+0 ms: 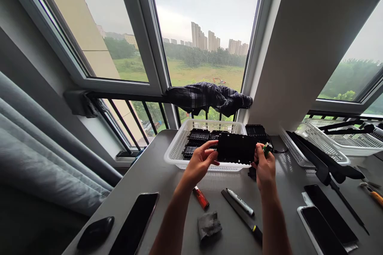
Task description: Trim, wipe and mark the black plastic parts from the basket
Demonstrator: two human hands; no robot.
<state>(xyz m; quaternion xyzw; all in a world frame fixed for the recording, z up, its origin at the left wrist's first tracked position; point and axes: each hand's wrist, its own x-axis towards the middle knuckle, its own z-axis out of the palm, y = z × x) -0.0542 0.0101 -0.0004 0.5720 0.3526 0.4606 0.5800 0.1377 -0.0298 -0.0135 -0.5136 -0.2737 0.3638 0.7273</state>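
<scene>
In the head view, a black panel [236, 148] is held up by both hands, above the twelve o'clock part of the grey table [167, 183] and in front of a white basket [174, 158]. Its nine o'clock edge is pinched between the thumb and fingers of the left hand [201, 162]. Its three o'clock edge is pinched by the thumb and bent fingers of the right hand [265, 166], in which a small green object [266, 150] is also gripped.

Black ribbed parts [199, 135] are contained in the basket, and another black part [255, 129] is seen just beside it, at one o'clock from the panel. Below the hands, toward seven o'clock from the panel, a red lighter [200, 198] is laid. At six o'clock, a white marker [240, 202] is placed beside a dark flat tool [242, 216] with a yellow band, and a crumpled grey piece [209, 225] is set near the lighter. A smartphone [134, 223] and a black mouse [95, 232] are seen toward eight o'clock.
</scene>
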